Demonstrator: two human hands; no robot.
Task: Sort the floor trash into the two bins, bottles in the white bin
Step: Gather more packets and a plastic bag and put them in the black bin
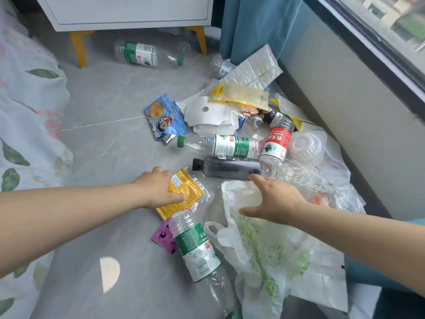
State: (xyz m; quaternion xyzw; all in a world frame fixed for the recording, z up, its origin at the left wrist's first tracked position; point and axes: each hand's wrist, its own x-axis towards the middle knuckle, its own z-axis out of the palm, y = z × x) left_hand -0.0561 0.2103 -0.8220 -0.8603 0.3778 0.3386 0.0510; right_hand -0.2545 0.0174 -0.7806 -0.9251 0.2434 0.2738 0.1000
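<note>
The right hand [273, 201] hangs open with fingers spread, its forefinger tip just touching or nearly touching the base of a dark bottle [226, 168] that lies on its side on the floor, black cap to the left. Left of that bottle and nearer the person, the left hand [156, 187] grips a yellow packet [184, 194], thumb on top and fingers curled over its edge. Just behind the dark bottle lies a clear bottle with a green label [220, 146]. To its right, a red-labelled bottle [277, 143]. Nearer than it, under the right hand, a white bag [264, 249] lies crumpled.
</note>
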